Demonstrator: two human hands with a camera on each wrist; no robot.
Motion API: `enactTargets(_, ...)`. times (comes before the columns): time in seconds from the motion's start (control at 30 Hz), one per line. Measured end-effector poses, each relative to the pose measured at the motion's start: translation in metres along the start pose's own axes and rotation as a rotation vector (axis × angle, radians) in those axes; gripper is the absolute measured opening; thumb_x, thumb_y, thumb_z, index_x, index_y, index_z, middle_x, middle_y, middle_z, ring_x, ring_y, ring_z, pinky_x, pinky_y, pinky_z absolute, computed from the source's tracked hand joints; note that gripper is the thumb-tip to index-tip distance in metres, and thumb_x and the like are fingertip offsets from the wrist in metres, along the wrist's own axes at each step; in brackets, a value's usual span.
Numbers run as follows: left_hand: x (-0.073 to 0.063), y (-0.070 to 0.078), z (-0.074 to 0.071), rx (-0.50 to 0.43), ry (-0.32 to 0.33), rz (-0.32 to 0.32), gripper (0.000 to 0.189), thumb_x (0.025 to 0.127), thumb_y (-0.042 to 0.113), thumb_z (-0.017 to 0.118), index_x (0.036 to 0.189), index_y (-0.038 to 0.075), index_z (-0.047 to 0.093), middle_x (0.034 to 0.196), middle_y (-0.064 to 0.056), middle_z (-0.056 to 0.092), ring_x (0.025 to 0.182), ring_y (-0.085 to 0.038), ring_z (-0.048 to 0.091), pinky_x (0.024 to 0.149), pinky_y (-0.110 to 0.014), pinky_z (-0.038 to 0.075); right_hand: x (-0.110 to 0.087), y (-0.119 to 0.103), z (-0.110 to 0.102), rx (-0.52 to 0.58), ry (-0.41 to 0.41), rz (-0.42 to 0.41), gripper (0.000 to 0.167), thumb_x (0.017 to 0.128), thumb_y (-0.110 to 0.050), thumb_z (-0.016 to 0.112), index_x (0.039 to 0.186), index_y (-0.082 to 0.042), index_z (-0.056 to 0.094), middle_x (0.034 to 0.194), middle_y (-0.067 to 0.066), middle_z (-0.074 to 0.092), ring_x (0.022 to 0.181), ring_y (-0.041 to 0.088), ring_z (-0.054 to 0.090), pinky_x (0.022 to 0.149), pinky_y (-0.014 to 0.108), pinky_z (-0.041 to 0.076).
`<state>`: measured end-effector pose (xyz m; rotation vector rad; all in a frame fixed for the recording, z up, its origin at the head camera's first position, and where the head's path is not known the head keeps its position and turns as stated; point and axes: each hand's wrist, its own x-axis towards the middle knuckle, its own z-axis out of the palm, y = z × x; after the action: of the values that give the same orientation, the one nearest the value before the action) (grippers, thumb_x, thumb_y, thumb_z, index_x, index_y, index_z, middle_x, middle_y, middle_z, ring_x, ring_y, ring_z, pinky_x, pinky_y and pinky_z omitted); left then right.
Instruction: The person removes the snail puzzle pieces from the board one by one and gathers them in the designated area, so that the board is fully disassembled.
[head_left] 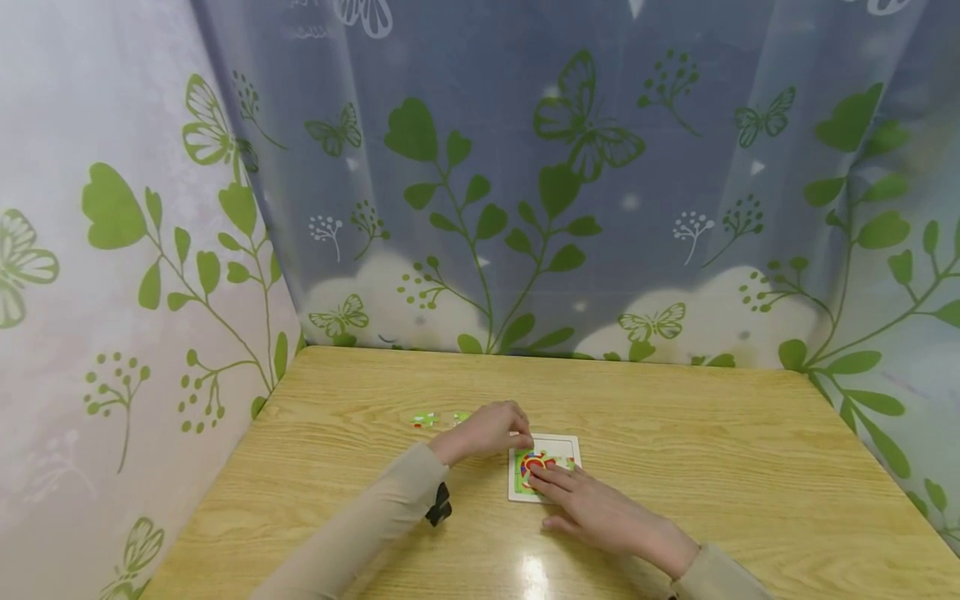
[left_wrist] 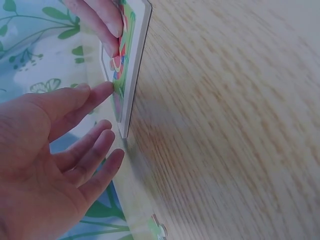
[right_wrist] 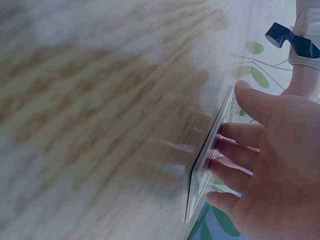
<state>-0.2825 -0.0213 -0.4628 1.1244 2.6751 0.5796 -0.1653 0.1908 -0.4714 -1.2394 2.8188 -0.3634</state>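
Note:
A small jigsaw puzzle board (head_left: 512, 477) with a white frame lies on the table. Its lower part is filled with green, red and yellow pieces, while a white area shows toward the upper right. My left hand (head_left: 491, 429) reaches over the upper left of the board. In the left wrist view, the index fingertip (left_wrist: 106, 90) touches the puzzle's surface, with the thumb alongside and the other fingers loosely bent. From the lower right comes my right hand (head_left: 600, 512), its fingertips resting on the assembled pieces and its thumb off to the side.
Loose green puzzle pieces (head_left: 423, 420) lie on the wooden table (head_left: 675, 425), left of the board and beyond my left forearm. A black strap (head_left: 439, 505) hangs from the left sleeve. Patterned curtains (head_left: 480, 275) stand behind the table and at both sides.

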Motion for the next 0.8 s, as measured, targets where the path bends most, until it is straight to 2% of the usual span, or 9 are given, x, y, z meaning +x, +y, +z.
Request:
enactTargets(0.23,0.0001,0.0006,-0.001,-0.005,-0.018,-0.014,0.018,0.1,0.028,0.066,0.103,0.016,0.08,0.117,0.0,0.07,0.113,-0.018,0.064,0.102,-0.035,0.049,0.0001,0.0009,0.0007,-0.007,-0.001,0.004,0.055,0.103,-0.034,0.058,0.147,-0.001,0.051,0.152,0.015,0.049,0.139,0.032,0.048,0.111,0.059,0.038)
enactTargets(0.33,0.0,0.0018,-0.002,0.006,-0.02,-0.001,0.018,0.1,0.028,0.066,0.103,0.016,0.08,0.118,-0.001,0.07,0.112,-0.017,0.064,0.102,-0.035,0.049,0.0,0.0012,0.0007,-0.009,0.0,0.001,0.055,0.103,-0.034,0.058,0.147,-0.001,0.052,0.152,0.015,0.049,0.139,0.032,0.048,0.111,0.059,0.038)
enactTargets(0.43,-0.0001,0.0032,-0.0026,0.022,-0.018,0.015,0.018,0.1,0.027,0.067,0.102,0.014,0.08,0.115,-0.001,0.069,0.107,-0.016,0.065,0.098,-0.032,0.051,-0.0001,0.0011,0.0004,-0.014,0.003,-0.005,0.055,0.103,-0.034,0.059,0.146,-0.001,0.052,0.152,0.015,0.049,0.139,0.032,0.048,0.11,0.059,0.039)
enactTargets(0.57,0.0005,0.0053,-0.0026,0.023,-0.024,0.006,0.018,0.1,0.025,0.067,0.103,0.012,0.08,0.106,-0.001,0.07,0.1,-0.015,0.066,0.09,-0.029,0.053,-0.0002,0.0005,-0.0002,-0.015,0.003,-0.009,0.055,0.103,-0.034,0.059,0.146,-0.001,0.052,0.152,0.016,0.049,0.139,0.033,0.048,0.11,0.059,0.039)
enactTargets(0.8,0.0028,0.0068,-0.001,0.043,-0.033,0.003,0.018,0.102,0.024,0.064,0.103,0.013,0.078,0.1,0.003,0.069,0.092,-0.009,0.063,0.088,-0.027,0.052,0.0005,0.0,-0.0005,-0.006,-0.014,-0.002,0.057,0.103,-0.035,0.058,0.147,0.0,0.05,0.154,0.016,0.047,0.14,0.033,0.046,0.111,0.059,0.038)
